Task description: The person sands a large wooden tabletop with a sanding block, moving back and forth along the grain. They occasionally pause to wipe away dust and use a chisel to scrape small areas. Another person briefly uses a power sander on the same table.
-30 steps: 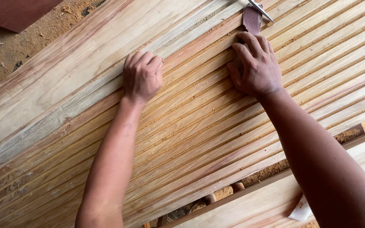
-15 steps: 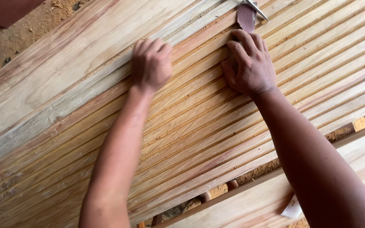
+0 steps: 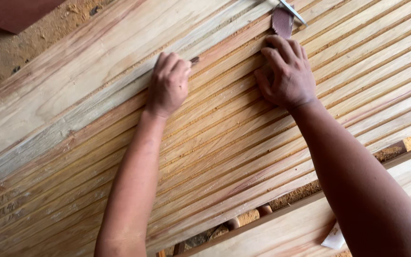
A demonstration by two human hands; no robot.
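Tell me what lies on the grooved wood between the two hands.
In the head view, only bare grooved wood panel lies between the left hand and the right hand; a small dark tip pokes out by the left hand's fingers.

Grooved wooden panel (image 3: 243, 138) – pale planks with reddish streaks, lying flat and running diagonally, sawdust packed in the grooves – with a dark sandpaper scrap (image 3: 282, 21) resting near its upper edge.

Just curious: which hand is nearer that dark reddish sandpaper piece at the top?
Right. The right hand lies just below the sandpaper; the left hand is farther along the grooved panel.
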